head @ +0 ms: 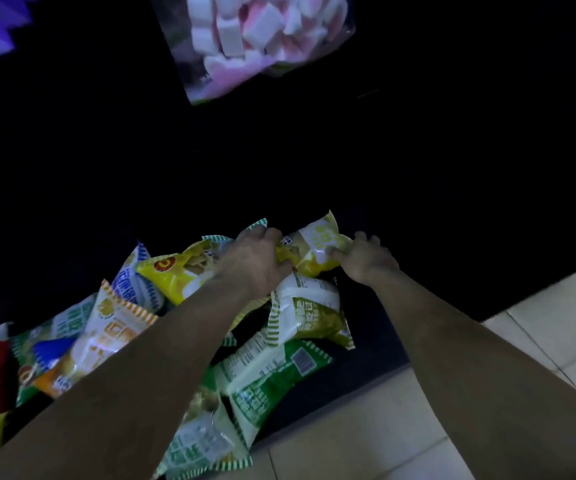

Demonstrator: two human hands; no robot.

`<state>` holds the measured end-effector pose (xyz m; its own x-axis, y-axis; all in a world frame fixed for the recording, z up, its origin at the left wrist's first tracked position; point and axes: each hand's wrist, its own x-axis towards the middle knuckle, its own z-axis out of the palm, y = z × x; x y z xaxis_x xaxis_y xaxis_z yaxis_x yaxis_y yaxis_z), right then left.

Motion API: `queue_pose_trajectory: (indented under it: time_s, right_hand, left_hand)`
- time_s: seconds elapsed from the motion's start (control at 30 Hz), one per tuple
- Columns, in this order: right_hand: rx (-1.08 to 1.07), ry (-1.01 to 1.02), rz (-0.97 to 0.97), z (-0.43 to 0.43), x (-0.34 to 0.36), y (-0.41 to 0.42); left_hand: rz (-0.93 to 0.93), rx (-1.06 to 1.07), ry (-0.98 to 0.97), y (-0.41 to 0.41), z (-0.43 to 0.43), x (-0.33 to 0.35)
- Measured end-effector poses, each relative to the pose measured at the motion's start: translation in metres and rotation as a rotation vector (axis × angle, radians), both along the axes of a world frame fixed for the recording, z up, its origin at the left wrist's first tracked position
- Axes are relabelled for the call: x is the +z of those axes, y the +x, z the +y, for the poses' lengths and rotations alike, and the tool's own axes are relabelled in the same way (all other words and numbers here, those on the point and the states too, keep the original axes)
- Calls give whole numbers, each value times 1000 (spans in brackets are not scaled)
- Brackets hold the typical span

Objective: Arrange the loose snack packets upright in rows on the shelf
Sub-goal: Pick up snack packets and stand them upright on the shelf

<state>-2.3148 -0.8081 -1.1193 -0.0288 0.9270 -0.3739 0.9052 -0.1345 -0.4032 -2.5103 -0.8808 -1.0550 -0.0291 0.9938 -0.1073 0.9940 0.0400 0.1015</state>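
Now, seen from the head camera, both hands grip one yellow packet (314, 252) at the far end of the pile of packets (182, 327). The left hand (257, 259) clamps its left end, fingers curled over the top; the right hand (366, 259) pinches its right edge. A white-and-green packet (309, 311) lies just below it, touching. Beyond the yellow packet the dark shelf (314, 161) lies bare up to a marshmallow bag (255, 39). Right of it, pale floor tiles (539, 327) meet the shelf edge.
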Motion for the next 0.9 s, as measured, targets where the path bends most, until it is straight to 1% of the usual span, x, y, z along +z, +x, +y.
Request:
queue_pose_trajectory:
  time_s: [0.07,0.13,0.2,0.33,0.4,0.5,0.6,0.67,0.7,0.8,0.9]
  right_hand:
    - [-49,-59,109,10,-6,-2]
    - [-96,-47,233,17,-8,-1]
    - [-101,70,276,19,-4,1]
    - [-7,295,275,21,18,10]
    - [50,405,254,22,31,19]
    - [118,534,234,25,46,35]
    - [183,581,218,30,53,51]
    - [211,604,225,33,53,59]
    - [222,611,237,36,52,63]
    - [211,620,305,44,45,70]
    - [80,619,446,36,36,70]
  left_hand:
    - [10,-11,0,2,5,-7]
    - [11,-21,-16,6,6,-12]
    - [0,-26,-32,10,5,-15]
    - [-51,-44,-21,14,7,-12]
    - [-113,-29,3,16,14,-7]
    - [-266,44,47,21,31,-1]
    - [-452,75,116,26,52,0]
    - [-510,18,124,31,67,0]
    - [-481,-30,113,35,75,0]
    - [-303,-121,90,47,94,-4]
    - [-217,-91,211,51,102,-13]
